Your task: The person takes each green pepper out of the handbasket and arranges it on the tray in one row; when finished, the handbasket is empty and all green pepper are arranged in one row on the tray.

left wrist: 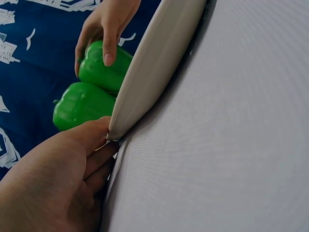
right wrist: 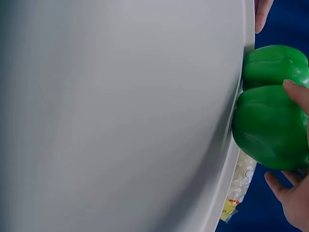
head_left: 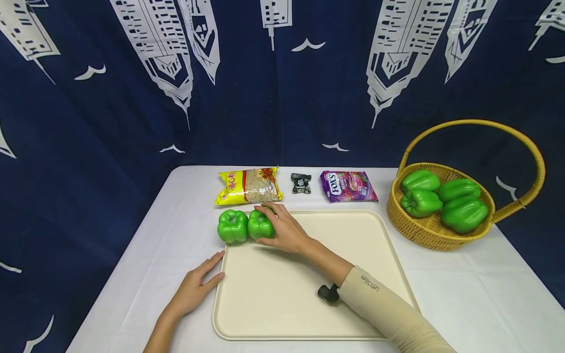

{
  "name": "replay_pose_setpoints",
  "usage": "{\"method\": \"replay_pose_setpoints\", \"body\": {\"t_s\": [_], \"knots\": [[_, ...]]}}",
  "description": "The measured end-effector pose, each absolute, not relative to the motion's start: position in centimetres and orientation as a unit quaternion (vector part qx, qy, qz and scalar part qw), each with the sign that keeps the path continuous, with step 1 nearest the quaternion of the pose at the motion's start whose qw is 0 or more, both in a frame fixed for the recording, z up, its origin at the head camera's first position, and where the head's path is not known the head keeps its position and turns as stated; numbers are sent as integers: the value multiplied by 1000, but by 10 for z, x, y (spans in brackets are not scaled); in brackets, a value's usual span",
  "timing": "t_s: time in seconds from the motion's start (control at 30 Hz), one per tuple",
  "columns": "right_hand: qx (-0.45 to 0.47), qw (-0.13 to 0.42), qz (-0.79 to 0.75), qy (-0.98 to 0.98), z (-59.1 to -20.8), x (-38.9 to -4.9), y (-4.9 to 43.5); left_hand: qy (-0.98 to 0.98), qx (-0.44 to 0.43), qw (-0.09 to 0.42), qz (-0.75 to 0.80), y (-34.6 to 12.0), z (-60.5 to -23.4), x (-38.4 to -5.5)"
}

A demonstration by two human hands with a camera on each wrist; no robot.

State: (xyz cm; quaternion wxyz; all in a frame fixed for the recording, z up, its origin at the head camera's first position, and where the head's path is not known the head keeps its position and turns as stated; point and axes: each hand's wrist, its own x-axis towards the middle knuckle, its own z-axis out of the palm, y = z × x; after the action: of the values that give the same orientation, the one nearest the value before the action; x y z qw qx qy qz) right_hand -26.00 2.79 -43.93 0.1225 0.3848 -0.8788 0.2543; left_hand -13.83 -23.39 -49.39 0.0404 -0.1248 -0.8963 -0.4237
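Two green bell peppers stand side by side at the far left corner of a cream tray [head_left: 309, 304]. My right hand [head_left: 287, 230] grips the right-hand bell pepper [head_left: 259, 225], thumb on the near side and fingers over the far side. The left-hand bell pepper [head_left: 232, 226] appears to touch it and is held by neither hand. In the right wrist view the gripped bell pepper [right wrist: 270, 128] sits at the tray's rim. My left hand [head_left: 194, 287] lies beside the tray's left edge, fingers extended. In the left wrist view its thumb touches the tray's rim [left wrist: 145, 82].
A wicker basket [head_left: 430, 239] with several green bell peppers stands at the right, its handle arching high. Behind the tray lie a yellow food bag [head_left: 249, 186], a small black packet [head_left: 301, 183] and a purple candy bag [head_left: 348, 186]. A dark patterned curtain [head_left: 282, 108] hangs behind.
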Motion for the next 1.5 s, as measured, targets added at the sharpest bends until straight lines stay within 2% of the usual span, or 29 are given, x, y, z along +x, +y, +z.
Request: {"method": "replay_pose_setpoints", "body": {"t_s": [0.33,0.53,0.8,1.1,1.23,1.5], "knots": [[376,114,273,-878,-433,-258,36,-896,-128,43,-422,-234,-494,-139],[383,117,314,-861,-417,-256,66,-898,-121,39,-422,-234,-495,-139],[360,181,329,-854,-387,-256,152,-897,-121,36,-423,-234,-496,-139],[242,230,283,-899,-370,-259,278,-899,-126,38,-417,-236,-497,-140],[187,213,277,-918,-368,-261,321,-899,-127,41,-418,-236,-498,-141],[137,101,249,-953,-379,-273,368,-897,-128,42,-420,-235,-498,-141]]}}
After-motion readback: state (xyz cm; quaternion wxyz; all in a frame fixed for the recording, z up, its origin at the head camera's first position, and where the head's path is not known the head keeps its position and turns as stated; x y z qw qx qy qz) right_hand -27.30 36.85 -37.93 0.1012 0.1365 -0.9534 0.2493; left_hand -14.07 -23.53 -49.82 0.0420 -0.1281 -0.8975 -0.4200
